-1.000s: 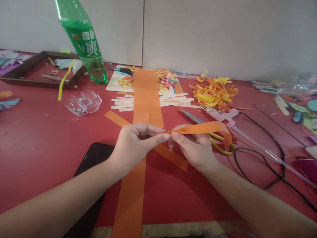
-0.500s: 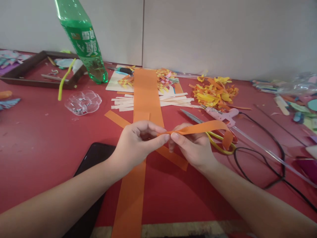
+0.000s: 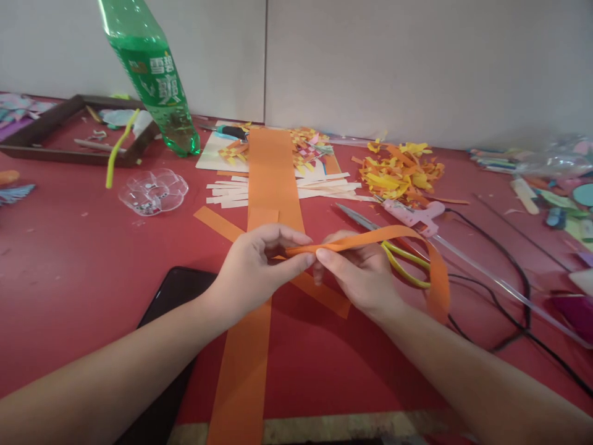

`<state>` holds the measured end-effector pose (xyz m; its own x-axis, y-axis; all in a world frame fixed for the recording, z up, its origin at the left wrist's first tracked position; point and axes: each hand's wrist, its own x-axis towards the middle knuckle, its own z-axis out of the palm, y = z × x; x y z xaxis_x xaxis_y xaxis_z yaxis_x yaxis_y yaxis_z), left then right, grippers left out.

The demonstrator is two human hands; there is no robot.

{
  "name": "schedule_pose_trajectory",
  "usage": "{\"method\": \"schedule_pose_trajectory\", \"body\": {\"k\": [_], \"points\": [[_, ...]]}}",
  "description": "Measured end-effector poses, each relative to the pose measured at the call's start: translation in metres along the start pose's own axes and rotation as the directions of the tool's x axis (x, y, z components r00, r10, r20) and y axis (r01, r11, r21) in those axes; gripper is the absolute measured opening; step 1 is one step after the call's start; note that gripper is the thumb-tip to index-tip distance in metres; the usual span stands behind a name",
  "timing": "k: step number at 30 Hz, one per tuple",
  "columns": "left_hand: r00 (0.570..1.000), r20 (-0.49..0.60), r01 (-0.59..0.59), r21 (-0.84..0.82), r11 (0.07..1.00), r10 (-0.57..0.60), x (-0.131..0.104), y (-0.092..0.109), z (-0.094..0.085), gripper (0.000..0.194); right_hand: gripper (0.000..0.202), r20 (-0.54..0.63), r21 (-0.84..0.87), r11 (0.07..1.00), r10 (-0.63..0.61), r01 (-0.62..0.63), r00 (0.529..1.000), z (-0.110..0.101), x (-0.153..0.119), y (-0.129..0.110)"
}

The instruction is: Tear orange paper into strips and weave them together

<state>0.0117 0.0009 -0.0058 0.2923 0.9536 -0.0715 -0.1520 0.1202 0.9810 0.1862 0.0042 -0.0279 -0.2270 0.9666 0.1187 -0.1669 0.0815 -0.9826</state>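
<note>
An orange paper strip [image 3: 389,233] is pinched between the thumbs and fingers of both hands, above the table. My left hand [image 3: 259,262] is closed on its narrow, folded-looking end. My right hand [image 3: 354,269] grips it just beside, thumb on top. From there the strip's free length arches to the right and hangs down past the scissors. Below the hands lie wide orange paper bands [image 3: 273,173], running from the back to the front edge. A narrower orange strip [image 3: 324,295] crosses under them diagonally. The fingertips behind the strip are partly hidden.
Yellow-handled scissors [image 3: 407,266] and a pink glue gun [image 3: 414,215] with a black cord lie right. Orange and yellow scraps [image 3: 401,173] are heaped behind. Left are a black phone [image 3: 178,296], a clear flower-shaped dish [image 3: 155,191], a green bottle [image 3: 155,80] and a dark frame [image 3: 60,151].
The strip's free end has slid further out to the right and now hangs lower, beyond the scissors' handles. Both hands keep their pinch in almost the same place.
</note>
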Motion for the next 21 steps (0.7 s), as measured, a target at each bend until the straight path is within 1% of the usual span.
{"method": "schedule_pose_trajectory", "body": {"k": [3,9,12,16,19,21], "points": [[0.999,-0.038,0.003,0.011,1.000,-0.003,-0.0012,0.0003,-0.0001,0.021,0.013,-0.001,0.012,1.000,0.012,-0.012,1.000,0.0018,-0.0001,-0.0004],[0.996,-0.079,0.044,-0.009,0.999,-0.044,-0.0005,-0.0008,-0.0010,0.026,0.014,-0.011,0.022,1.000,0.015,-0.015,1.000,0.0003,0.0002,0.0003],[0.988,-0.147,0.051,-0.031,0.998,-0.055,0.0014,-0.0016,-0.0024,0.025,0.010,-0.084,0.062,0.998,0.020,-0.015,0.996,-0.0016,0.0030,0.0014],[0.976,-0.199,0.060,-0.133,0.989,-0.086,0.0035,-0.0014,-0.0054,0.022,0.012,-0.182,0.109,0.994,0.032,-0.012,0.983,-0.0024,0.0081,-0.0004],[0.966,-0.240,0.038,-0.221,0.974,-0.093,0.0045,-0.0004,-0.0060,0.017,0.013,-0.221,0.100,0.995,0.019,0.003,0.975,-0.0033,0.0092,-0.0013],[0.969,-0.231,0.034,-0.242,0.970,-0.092,0.0045,0.0002,-0.0049,0.018,0.013,-0.217,0.079,0.997,0.018,-0.001,0.976,-0.0041,0.0081,-0.0002]]}}
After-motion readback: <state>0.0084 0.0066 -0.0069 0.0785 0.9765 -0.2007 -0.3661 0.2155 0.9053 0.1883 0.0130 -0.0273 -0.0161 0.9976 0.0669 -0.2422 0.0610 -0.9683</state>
